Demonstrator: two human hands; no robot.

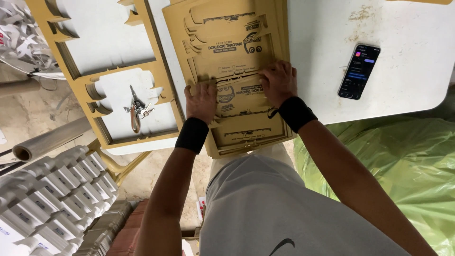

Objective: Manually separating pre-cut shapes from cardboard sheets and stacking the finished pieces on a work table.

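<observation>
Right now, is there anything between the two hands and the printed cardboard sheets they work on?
Nothing visible. The left hand and the right hand both press directly on the top of the stack of printed cardboard sheets. The phone and the pliers lie apart, off to the sides.

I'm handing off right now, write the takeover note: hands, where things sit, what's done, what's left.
Left hand: flat on the stack of printed brown cardboard sheets, fingers on the die-cut blank at its middle.
Right hand: pressing the same blank from the other side. Neither hand is closed around anything.
Stack lies on the white table. Phone lies to the right, screen lit. Cardboard frames with blanks already out lie to the left, keys inside one opening. White blanks are piled lower left.
Done: some frames emptied.
Left: the top sheet's blank is not yet out.
</observation>
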